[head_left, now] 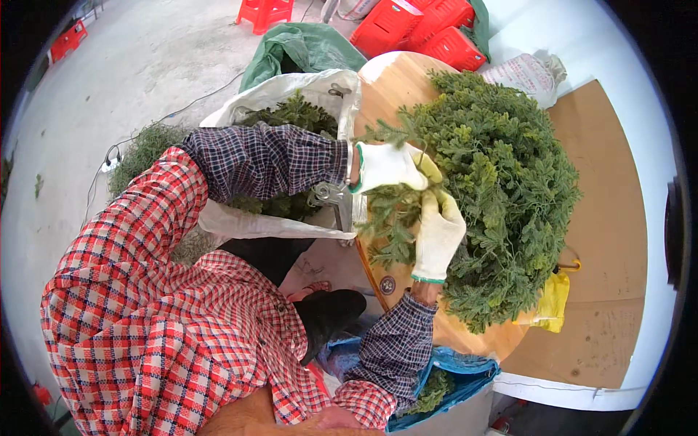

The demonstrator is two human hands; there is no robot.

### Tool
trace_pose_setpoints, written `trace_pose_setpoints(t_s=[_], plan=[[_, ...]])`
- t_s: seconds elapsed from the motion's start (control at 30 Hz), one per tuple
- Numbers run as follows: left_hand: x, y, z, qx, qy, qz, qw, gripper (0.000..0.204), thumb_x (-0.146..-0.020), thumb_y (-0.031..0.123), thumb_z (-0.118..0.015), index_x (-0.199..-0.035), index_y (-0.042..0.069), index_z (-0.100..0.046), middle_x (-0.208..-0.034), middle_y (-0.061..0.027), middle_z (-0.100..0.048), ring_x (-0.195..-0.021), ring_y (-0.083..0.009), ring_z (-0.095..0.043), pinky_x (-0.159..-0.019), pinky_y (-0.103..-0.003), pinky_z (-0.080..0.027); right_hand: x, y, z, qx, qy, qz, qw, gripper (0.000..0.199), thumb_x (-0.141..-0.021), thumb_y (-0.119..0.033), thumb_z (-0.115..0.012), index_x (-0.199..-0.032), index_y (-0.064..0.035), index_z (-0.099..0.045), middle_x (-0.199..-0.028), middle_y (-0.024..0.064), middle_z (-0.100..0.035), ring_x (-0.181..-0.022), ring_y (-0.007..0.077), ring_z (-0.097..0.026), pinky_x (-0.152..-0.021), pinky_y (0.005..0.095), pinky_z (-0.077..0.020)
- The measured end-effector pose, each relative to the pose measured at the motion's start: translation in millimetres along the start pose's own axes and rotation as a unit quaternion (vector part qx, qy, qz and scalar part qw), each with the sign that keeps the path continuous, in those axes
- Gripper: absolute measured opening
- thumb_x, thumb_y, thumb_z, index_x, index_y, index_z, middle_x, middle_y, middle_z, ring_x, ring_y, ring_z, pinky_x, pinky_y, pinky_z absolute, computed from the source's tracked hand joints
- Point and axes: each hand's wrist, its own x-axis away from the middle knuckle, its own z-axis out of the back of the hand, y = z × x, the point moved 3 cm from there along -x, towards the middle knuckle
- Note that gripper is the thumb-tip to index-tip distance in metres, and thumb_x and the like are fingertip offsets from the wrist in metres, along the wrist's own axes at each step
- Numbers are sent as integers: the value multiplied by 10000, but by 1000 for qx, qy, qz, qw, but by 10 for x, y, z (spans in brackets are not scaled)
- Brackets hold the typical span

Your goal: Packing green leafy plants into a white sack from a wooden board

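Observation:
My left hand (pixel 394 168), in a white work glove with a green cuff and yellowish fingers, is closed on green needle-leaved sprigs (pixel 396 236). My right hand (pixel 438 236), gloved the same way, meets it from below with bent fingers pinching the same sprigs. The sprigs hang toward the table's left edge, and their stems are mostly hidden by the gloves. Right beside both hands a large heap of evergreen sprigs (pixel 502 174) covers much of the round wooden table (pixel 396 83).
Left of the table stands an open white sack (pixel 338 94) with greenery and a metal clamp-like part. A blue bag (pixel 476 363) with sprigs hangs below the front edge. A yellow packet (pixel 552 301) lies at the right. Red baskets (pixel 385 27) and a green sack (pixel 302 49) are behind.

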Motion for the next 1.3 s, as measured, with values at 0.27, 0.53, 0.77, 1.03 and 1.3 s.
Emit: trace_pose_setpoints(t_s=[0.27, 0.53, 0.77, 1.03, 1.3], plan=[[-33, -76, 127, -181, -44, -4, 983, 285, -841, 153, -647, -1088, 11, -632, -945, -50, -674, -835, -94, -612, -731, -249, -483, -99, 37, 308, 481, 67, 146, 862, 200, -804, -163, -660, -989, -90, -675, -980, 67, -632, -898, 248, -563, -803, 385, -451], [-97, -101, 16, -127, 50, 15, 990, 272, -779, 173, -662, -1038, 90, -680, -853, -42, -681, -747, -127, -597, -666, -297, -466, 361, -229, 6, 346, 86, 172, 918, 317, -796, -296, -662, -983, -40, -647, -992, 158, -643, -943, 317, -560, -828, 437, -416], [-273, -190, 126, 102, 163, 33, 981, 210, -796, 106, -658, -992, 32, -665, -840, -42, -669, -717, -136, -604, -668, -276, -477, 547, 114, 64, 158, 99, -2, 982, 91, -794, -53, -643, -872, -7, -639, -862, 136, -649, -775, 264, -601, -731, 342, -477], [-288, -390, 681, 230, 211, 95, 945, 207, -850, 82, -630, -1056, 67, -610, -828, -55, -638, -708, -175, -628, -614, -311, -529, 663, 462, 1076, 251, 277, -58, 926, 134, -819, -91, -633, -882, 27, -630, -871, 124, -663, -768, 227, -620, -725, 325, -497], [-219, -367, 860, 279, 109, 76, 951, 99, -883, 92, -590, -968, 42, -591, -846, -76, -641, -676, -172, -621, -559, -285, -488, 801, 996, 1683, 615, 232, -204, 726, 199, -904, -240, -532, -895, -65, -628, -867, 113, -684, -724, 284, -653, -640, 383, -513]])
